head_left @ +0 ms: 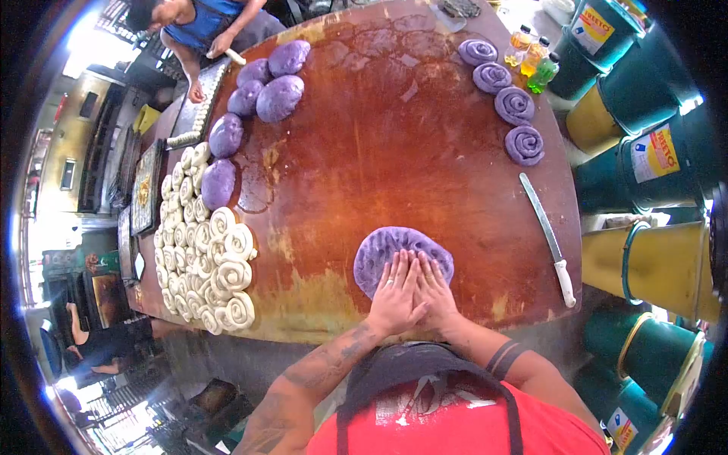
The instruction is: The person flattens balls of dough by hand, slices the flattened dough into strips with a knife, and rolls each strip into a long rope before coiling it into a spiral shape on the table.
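Near the table's front edge lies a flattened round of purple dough (373, 262), its surface dimpled. My left hand (397, 294) presses on its lower part, fingers stretched out and pointing away from me. Beside it and touching it, my right hand (434, 292) lies flat on the same dough, fingers extended. Neither hand grips anything. Several smooth purple dough balls (280, 98) sit at the back left. Coiled purple dough pieces (515, 105) form a line at the right. Many white dough coils (231, 273) are packed together at the left edge.
A long knife (542, 216) with a white handle lies on the table (349, 167) at the right. Bottles (535, 56) stand at the back right, beside large buckets (656, 155). At the back left, another person (205, 26) works over a tray (199, 106).
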Tool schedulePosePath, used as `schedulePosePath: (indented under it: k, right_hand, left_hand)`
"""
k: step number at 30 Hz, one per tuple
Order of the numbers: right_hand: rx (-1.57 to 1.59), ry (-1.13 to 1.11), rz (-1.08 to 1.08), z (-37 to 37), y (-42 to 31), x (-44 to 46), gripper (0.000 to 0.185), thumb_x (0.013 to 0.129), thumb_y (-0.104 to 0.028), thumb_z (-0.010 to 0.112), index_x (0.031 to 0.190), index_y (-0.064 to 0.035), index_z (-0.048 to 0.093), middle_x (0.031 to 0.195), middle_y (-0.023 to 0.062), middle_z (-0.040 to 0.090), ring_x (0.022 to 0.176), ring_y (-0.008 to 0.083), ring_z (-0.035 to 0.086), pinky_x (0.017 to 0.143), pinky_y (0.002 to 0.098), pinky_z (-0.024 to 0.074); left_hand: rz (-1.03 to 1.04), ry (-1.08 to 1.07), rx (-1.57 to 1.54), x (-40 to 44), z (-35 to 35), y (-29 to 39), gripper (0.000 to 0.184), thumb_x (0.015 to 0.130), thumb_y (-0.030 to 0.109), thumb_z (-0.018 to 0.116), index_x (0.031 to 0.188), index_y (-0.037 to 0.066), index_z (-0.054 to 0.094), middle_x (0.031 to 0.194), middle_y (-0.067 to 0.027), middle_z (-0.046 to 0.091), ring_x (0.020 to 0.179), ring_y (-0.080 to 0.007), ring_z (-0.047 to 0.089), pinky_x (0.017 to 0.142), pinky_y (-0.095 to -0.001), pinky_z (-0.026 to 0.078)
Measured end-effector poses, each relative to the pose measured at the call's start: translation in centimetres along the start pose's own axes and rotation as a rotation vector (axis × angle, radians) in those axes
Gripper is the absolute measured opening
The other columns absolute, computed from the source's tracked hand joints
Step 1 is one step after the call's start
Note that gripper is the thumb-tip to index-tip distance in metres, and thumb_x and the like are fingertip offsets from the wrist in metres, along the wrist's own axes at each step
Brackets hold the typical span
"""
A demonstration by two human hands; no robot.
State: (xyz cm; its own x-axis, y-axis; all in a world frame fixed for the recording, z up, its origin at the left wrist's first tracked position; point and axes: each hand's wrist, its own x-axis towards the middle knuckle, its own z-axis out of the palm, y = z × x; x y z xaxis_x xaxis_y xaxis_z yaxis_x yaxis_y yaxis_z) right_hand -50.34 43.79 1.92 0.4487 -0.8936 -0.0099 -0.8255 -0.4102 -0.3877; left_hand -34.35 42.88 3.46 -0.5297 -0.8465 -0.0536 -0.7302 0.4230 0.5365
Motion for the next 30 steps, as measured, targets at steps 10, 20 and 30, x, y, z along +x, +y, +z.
schedulePosePath:
  k: [10, 20, 30]
  right_hand:
    - [0.047, -0.056, 0.076, -3.7, 2.3, 5.2, 0.079, 0.09, -0.037, 0.058, 0.157, -0.0014, 0.039, 0.165, 0.0224, 0.035, 0.157, 0.0406, 0.024, 0.129, 0.0524, 0.0164]
    - [-0.183, -0.01, 0.152, -3.0, 2.0, 7.8, 0.086, 0.095, -0.038, 0.051, 0.166, -0.0017, 0.017, 0.172, 0.0256, 0.016, 0.16, 0.0441, 0.01, 0.13, 0.0559, 0.0104]
    - [-0.017, 0.038, 0.045, -0.7, -0.8, 10.2, 0.095, 0.089, -0.046, 0.06, 0.165, -0.0036, 0.022, 0.172, 0.025, 0.012, 0.16, 0.046, 0.004, 0.13, 0.0581, 0.0046]
  left_hand:
    - [-0.01, -0.051, 0.038, 7.1, -3.2, -0.8, 0.085, 0.102, 0.054, 0.049, 0.157, -0.009, 0.033, 0.163, -0.0324, 0.032, 0.155, -0.0438, 0.027, 0.128, -0.0515, 0.019]
    - [-0.003, 0.027, 0.048, 8.7, -2.5, -3.2, 0.095, 0.099, 0.059, 0.05, 0.163, -0.005, 0.019, 0.172, -0.0262, 0.015, 0.161, -0.0393, 0.008, 0.13, -0.0522, 0.006]
    - [0.055, 0.046, -0.213, 6.9, -4.5, -6.6, 0.087, 0.1, 0.055, 0.047, 0.165, 0.002, 0.022, 0.172, -0.0254, 0.015, 0.161, -0.0403, 0.01, 0.13, -0.0496, 0.007]
